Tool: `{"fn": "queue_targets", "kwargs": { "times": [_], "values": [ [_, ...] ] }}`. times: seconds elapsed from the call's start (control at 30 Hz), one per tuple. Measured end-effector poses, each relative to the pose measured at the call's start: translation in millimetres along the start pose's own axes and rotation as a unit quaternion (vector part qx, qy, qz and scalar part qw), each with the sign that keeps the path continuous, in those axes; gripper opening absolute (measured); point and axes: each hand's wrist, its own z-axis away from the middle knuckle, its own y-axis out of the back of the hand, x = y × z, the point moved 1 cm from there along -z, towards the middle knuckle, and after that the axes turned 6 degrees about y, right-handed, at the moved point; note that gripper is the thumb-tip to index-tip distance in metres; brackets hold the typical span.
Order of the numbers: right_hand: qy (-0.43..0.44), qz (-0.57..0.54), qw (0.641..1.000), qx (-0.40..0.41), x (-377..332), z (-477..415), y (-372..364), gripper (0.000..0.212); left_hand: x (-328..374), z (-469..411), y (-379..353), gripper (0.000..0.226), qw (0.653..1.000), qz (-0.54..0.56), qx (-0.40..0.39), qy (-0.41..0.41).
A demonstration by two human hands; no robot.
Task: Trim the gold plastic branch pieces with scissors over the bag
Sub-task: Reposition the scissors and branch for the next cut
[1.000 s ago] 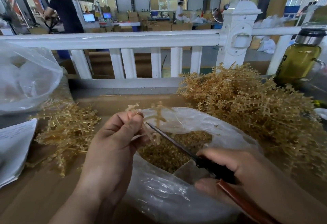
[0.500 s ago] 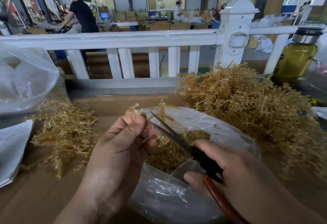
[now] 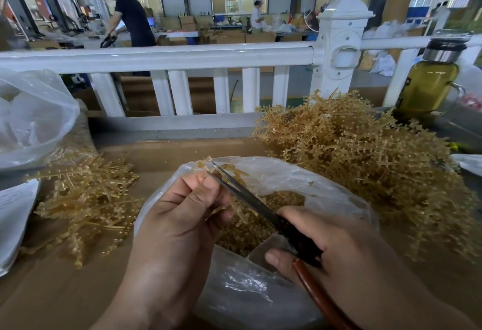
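While the left hand pinches a gold branch piece over the eleven o'clock edge of the open bag, the right hand grips the scissors, blades slightly parted against it. It would be best to cut over the bag's mouth, with fingertips clear. A second ago the blades looked closed and sat lower.

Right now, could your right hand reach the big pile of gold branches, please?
Probably yes: the pile lies just right of the right hand with nothing between, though that hand holds the scissors.
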Motion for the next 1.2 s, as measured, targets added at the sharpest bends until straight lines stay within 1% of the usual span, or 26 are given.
{"fn": "queue_targets", "kwargs": {
  "times": [0.13, 0.4, 0.5, 0.63, 0.73, 0.8, 0.93, 1.2],
  "values": [
    [0.016, 0.021, 0.999, 0.018, 0.1, 0.1, -1.7, 0.06, -0.1, 2.5, -0.5, 0.014, 1.0, -0.01, 0.015, -0.003],
    [0.028, 0.022, 0.998, 0.051, -0.3, 0.9, -2.1, 0.05, 1.9, 4.9, -6.7, 0.013, 0.999, -0.01, 0.029, -0.019],
    [0.032, 0.018, 0.998, 0.05, -0.9, 1.5, -1.9, 0.05, 1.3, 4.8, -5.7, 0.016, 0.999, -0.017, 0.031, -0.02],
    [0.043, 0.025, 0.997, 0.055, 0.6, 1.0, -2.7, 0.05, 1.3, 4.8, -5.7, 0.01, 0.999, -0.015, 0.035, -0.016],
    [0.043, 0.023, 0.998, 0.036, 1.1, -0.1, -3.3, 0.05, 0.8, 4.7, -6.1, 0.013, 0.999, -0.018, 0.033, -0.017],
    [0.047, 0.025, 0.998, 0.045, 1.5, 0.3, -3.4, 0.048, 0.8, 5.2, -6.5, 0.016, 0.999, -0.019, 0.032, -0.018],
    [0.055, 0.023, 0.996, 0.066, 1.4, 1.1, -2.8, 0.041, 1.1, 6.0, -7.4, 0.015, 0.999, -0.019, 0.033, -0.017],
    [0.062, 0.008, 0.996, 0.067, 1.4, 0.5, -1.8, 0.043, 0.5, 5.2, -7.6, 0.017, 1.0, -0.006, 0.024, -0.011]
  ]
}}
